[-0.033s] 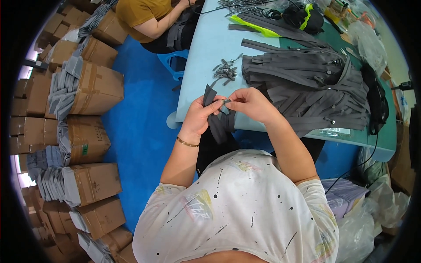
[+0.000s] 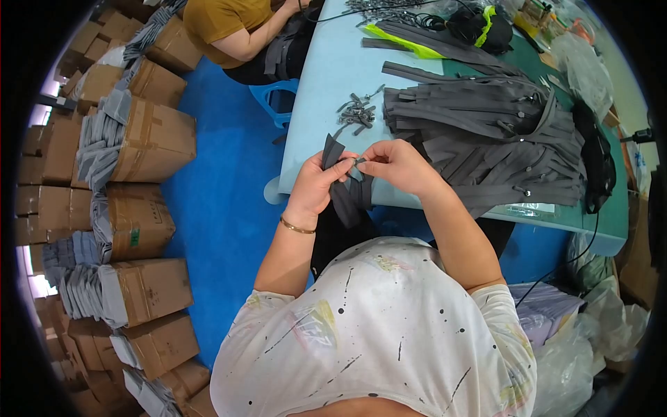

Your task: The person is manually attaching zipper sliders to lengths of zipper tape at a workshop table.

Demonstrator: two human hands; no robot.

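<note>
At the table's near edge, my left hand [image 2: 314, 182] is closed round a dark grey zipper strip [image 2: 349, 207], which hangs down below the fingers and sticks up above them. My right hand [image 2: 401, 165] pinches a small grey-green piece [image 2: 358, 161] at the strip, its fingertips close to my left thumb; what that piece is does not show clearly. Just beyond my hands lies a small heap of zipper pulls [image 2: 358, 114] with grey cords. To the right spreads a thick pile of dark grey zipper strips [image 2: 486, 132], some with metal sliders.
The light blue table [image 2: 313, 104] has a green mat at the right. A black cable and black pouch [image 2: 596, 163] lie along its right side. Cartons [image 2: 156, 139] with grey bundles line the left. A co-worker's arm [image 2: 246, 43] and a blue stool [image 2: 271, 97] are at the far left.
</note>
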